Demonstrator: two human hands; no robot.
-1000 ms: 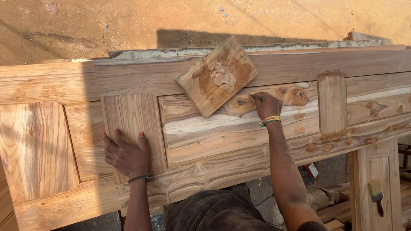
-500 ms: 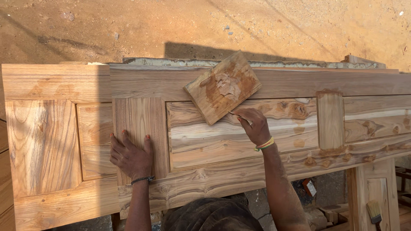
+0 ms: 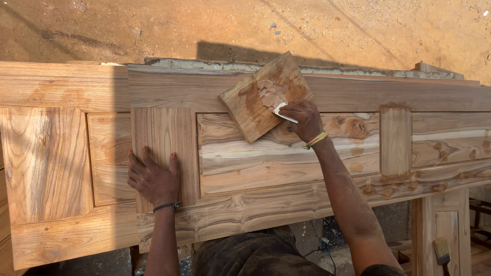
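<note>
A long panelled wooden door lies flat in front of me. My left hand rests flat, fingers spread, on its upright stile. A small square board smeared with brown wood filler lies tilted on the door's far rail. My right hand grips a thin metal scraper blade, whose pale tip touches the filler board's near edge. A coloured band circles my right wrist, a dark one my left.
Sandy ground stretches beyond the door. A second wooden frame piece stands at lower right with a paintbrush on it. Rubble and a cable lie under the door near my dark clothing.
My right hand has moved from the knotty panel up to the filler board, and the scraper tip now meets the board. My left hand has stayed flat on the stile.
</note>
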